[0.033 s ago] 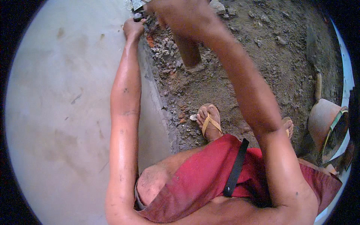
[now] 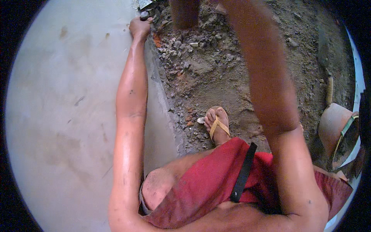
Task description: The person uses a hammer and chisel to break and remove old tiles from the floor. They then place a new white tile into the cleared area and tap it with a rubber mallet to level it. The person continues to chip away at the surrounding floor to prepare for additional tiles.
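Note:
My left hand (image 2: 140,28) is closed in a fist at the far edge of the smooth grey slab. From the top of the fist pokes the rounded grey metal end of what looks like a chisel (image 2: 144,15); its lower part is hidden. My right arm is raised, and my right hand (image 2: 221,5) is mostly cut off by the upper edge. Beside it hangs a thick, blurred brown handle (image 2: 184,14), apparently of a hammer, whose head is out of view. Broken rubble (image 2: 177,50) lies right of my left hand.
The smooth grey slab (image 2: 65,116) fills the left side, its broken edge (image 2: 164,104) running beside the rubble. My sandalled foot (image 2: 218,123) stands on rough dirt. At right lie a tipped pan-like container (image 2: 334,121) and a short stick (image 2: 329,89). A pale flat piece (image 2: 145,3) is at the top.
My right hand and the handle have moved up, toward the upper edge, and my right forearm has swung up with them. The left hand stays nearly in place on the chisel.

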{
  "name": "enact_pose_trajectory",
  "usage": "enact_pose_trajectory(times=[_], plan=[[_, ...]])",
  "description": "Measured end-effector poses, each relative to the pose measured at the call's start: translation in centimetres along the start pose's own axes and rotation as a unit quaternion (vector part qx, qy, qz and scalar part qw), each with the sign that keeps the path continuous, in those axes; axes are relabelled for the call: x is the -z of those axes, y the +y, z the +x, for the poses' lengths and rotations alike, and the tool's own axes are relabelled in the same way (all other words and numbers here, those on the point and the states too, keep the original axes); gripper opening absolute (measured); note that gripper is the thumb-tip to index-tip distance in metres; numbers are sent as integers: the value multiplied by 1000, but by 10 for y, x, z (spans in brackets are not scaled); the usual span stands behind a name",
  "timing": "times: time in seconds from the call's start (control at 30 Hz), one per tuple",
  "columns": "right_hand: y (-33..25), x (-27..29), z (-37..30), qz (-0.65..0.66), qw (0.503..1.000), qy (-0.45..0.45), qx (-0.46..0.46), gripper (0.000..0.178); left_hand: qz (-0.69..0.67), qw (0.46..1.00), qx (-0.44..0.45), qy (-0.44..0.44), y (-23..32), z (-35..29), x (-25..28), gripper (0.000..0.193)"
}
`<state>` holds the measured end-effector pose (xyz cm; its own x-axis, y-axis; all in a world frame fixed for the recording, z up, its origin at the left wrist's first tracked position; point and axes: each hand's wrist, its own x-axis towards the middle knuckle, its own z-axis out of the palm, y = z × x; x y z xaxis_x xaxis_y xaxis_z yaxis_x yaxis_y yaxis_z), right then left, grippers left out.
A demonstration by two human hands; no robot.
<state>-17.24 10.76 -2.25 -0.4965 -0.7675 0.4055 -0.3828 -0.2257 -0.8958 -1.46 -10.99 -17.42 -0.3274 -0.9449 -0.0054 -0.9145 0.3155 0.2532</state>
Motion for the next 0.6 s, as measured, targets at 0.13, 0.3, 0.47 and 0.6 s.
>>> enact_pose_trajectory(times=[0.13, 0.3, 0.47, 0.6], plan=[[3, -6, 23, 31, 996, 80, 12, 24, -37, 998, -23, 33, -3, -5, -7, 35], [107, -107, -63, 20, 976, -120, -180, 25, 24, 998, -49, 19, -22, 2, -6, 29], [93, -76, -85, -15, 953, -205, -224, 21, 68, 997, -29, -6, -40, 6, -34, 30], [64, -39, -27, -161, 981, -98, 44, 22, 14, 998, -57, 8, -32, 24, -14, 33]])
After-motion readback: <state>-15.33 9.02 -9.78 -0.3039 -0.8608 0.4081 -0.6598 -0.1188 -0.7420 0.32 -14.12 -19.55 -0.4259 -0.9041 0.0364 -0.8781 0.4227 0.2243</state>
